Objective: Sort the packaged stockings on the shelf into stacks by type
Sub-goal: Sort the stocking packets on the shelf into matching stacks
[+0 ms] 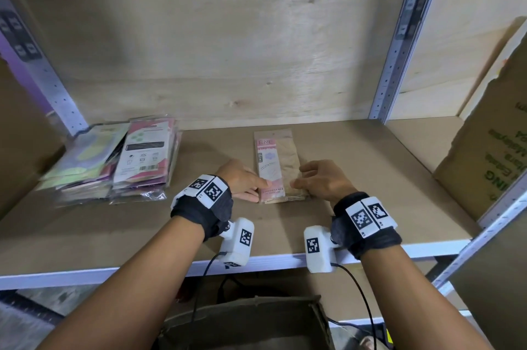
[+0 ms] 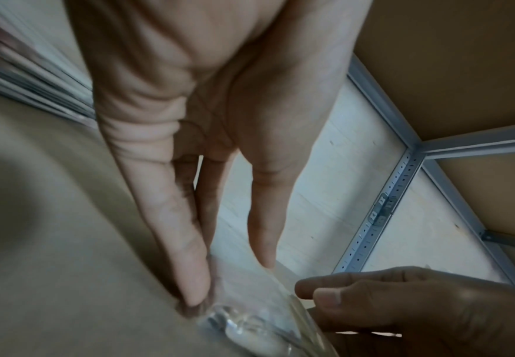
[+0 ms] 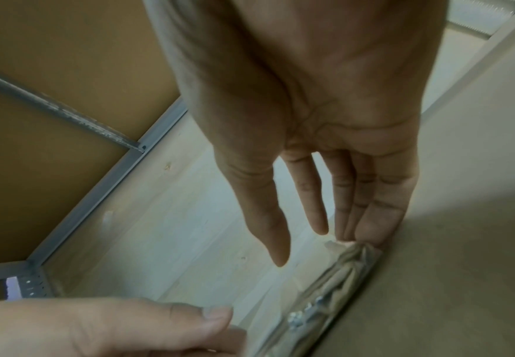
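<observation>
A beige packaged stocking point(image 1: 278, 167) with a pink label lies flat in the middle of the shelf board point(image 1: 356, 207). My left hand point(image 1: 258, 190) has straight fingers against its near left edge, with the thumb lying on top. In the left wrist view the fingertips point(image 2: 195, 289) touch the clear wrapper point(image 2: 250, 321) where it meets the board. My right hand point(image 1: 299, 181) is at the near right edge. In the right wrist view its straight fingers point(image 3: 375, 227) touch the package point(image 3: 338, 277), and the thumb hovers free.
A loose pile of mixed pink, green and white packages point(image 1: 119, 161) sits at the left of the shelf. A cardboard box point(image 1: 490, 150) stands at the right end. Metal uprights point(image 1: 396, 64) frame the plywood back. Another open box point(image 1: 245, 321) is below the shelf.
</observation>
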A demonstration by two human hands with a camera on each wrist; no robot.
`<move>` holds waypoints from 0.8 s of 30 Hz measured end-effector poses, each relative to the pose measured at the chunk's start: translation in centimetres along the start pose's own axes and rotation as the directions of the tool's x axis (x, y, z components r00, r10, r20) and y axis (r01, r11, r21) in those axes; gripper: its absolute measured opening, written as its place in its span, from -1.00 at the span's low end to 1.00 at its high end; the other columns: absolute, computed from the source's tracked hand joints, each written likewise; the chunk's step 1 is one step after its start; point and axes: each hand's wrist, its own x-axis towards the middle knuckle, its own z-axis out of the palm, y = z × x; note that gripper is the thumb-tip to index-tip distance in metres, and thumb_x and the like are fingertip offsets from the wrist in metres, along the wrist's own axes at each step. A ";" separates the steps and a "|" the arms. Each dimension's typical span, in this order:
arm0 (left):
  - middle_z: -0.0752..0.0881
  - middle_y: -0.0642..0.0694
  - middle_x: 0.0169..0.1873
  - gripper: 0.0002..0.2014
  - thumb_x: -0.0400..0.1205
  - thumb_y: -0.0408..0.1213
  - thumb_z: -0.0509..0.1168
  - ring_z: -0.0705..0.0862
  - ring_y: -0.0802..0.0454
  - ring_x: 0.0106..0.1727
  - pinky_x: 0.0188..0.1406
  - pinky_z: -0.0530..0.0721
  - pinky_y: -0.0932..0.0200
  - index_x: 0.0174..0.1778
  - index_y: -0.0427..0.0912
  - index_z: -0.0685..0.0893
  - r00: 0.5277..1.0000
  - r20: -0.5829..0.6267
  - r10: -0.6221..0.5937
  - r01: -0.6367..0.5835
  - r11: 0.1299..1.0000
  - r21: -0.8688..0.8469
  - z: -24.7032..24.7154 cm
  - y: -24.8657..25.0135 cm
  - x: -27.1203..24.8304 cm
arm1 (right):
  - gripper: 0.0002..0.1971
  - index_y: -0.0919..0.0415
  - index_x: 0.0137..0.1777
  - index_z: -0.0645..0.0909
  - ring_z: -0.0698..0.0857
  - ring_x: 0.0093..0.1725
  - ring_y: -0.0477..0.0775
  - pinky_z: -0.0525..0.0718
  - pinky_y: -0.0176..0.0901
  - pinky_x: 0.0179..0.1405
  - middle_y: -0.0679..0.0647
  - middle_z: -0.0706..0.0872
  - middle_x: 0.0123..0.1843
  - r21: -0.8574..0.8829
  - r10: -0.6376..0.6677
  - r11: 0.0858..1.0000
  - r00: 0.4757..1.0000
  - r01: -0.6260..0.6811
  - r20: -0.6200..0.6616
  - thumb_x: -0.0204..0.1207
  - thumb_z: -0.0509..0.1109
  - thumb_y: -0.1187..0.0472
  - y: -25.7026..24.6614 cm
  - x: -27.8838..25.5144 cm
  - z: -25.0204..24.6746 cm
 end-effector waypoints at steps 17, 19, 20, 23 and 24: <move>0.69 -0.34 0.33 -0.62 0.63 -0.47 0.41 0.72 -0.18 0.32 -0.25 0.80 0.26 0.38 -0.40 0.62 0.993 0.122 -0.010 0.011 1.000 -0.010 13.9 7.0 6.4 | -0.58 0.13 0.35 0.65 0.68 0.32 0.13 0.60 0.03 0.42 0.15 0.71 0.36 0.074 0.086 0.995 0.959 -0.068 -0.270 0.48 0.53 0.20 5.7 0.9 -10.8; 0.70 -0.36 0.32 -0.63 0.62 -0.50 0.42 0.73 -0.19 0.30 -0.27 0.80 0.23 0.36 -0.42 0.63 0.992 0.124 -0.004 0.007 1.000 -0.018 14.7 7.4 6.7 | -0.60 0.10 0.33 0.67 0.68 0.31 0.14 0.61 0.02 0.41 0.15 0.71 0.35 0.077 0.107 0.993 0.953 -0.088 -0.283 0.48 0.53 0.18 6.2 1.2 -11.5; 0.70 -0.36 0.31 -0.62 0.62 -0.50 0.42 0.74 -0.19 0.30 -0.19 0.80 0.21 0.37 -0.42 0.62 0.992 0.125 -0.003 0.006 1.000 -0.017 15.1 7.5 6.9 | -0.62 0.10 0.32 0.67 0.69 0.31 0.14 0.62 0.03 0.40 0.15 0.71 0.35 0.074 0.109 0.993 0.953 -0.092 -0.282 0.49 0.52 0.18 6.3 1.3 -11.7; 0.70 -0.36 0.33 -0.61 0.62 -0.50 0.41 0.73 -0.18 0.32 -0.10 0.76 0.21 0.39 -0.42 0.61 0.992 0.125 0.003 0.001 1.000 -0.027 15.8 7.8 7.0 | -0.65 0.08 0.28 0.68 0.69 0.29 0.13 0.63 0.02 0.38 0.14 0.71 0.33 0.056 0.100 0.995 0.952 -0.088 -0.288 0.50 0.51 0.18 6.6 1.6 -12.1; 0.68 -0.36 0.35 -0.60 0.63 -0.50 0.41 0.71 -0.17 0.34 -0.07 0.76 0.22 0.40 -0.41 0.60 0.992 0.124 0.003 0.001 1.000 -0.026 15.8 7.9 6.9 | -0.67 0.08 0.26 0.69 0.69 0.29 0.13 0.63 0.02 0.38 0.13 0.72 0.31 0.057 0.099 0.995 0.952 -0.087 -0.290 0.49 0.51 0.18 6.7 1.6 -12.2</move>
